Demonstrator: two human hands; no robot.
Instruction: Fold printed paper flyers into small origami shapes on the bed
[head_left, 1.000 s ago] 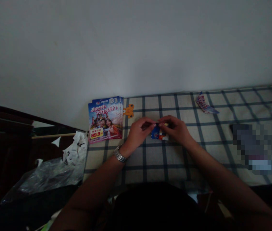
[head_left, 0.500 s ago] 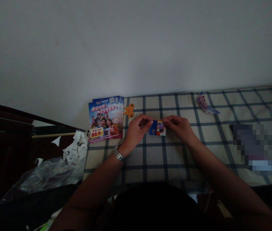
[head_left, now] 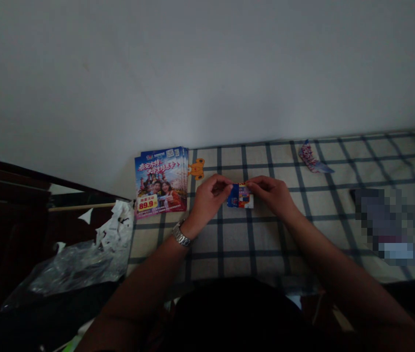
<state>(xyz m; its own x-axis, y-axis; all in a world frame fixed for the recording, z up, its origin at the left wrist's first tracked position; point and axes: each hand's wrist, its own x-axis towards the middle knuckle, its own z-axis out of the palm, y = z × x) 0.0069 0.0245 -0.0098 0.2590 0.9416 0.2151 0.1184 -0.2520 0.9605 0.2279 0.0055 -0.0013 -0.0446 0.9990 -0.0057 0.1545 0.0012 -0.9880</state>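
Between my two hands is a small folded piece of printed paper (head_left: 241,196), blue on its left part, multicoloured on its right, with a pale lower edge. My left hand (head_left: 213,194), with a metal watch (head_left: 181,233) on the wrist, pinches the paper's upper left corner. At the upper right corner, the thumb and fingers of my right hand (head_left: 268,191) are closed on the same paper. It is held just over or against the checked cloth (head_left: 235,247); which, I cannot tell. To the left lies a stack of printed flyers (head_left: 161,183).
An orange bear-shaped piece (head_left: 196,169) lies beside the flyers. A crumpled printed paper (head_left: 313,159) sits toward the back right, and a dark pixelated object (head_left: 380,220) farther right. Torn white paper (head_left: 117,222) and clear plastic (head_left: 71,271) are at the left. A wall (head_left: 207,73) rises behind.
Hardly anything differs. Both hands keep their pinch on the folded paper, which sits almost where it was. The view has shifted very slightly.
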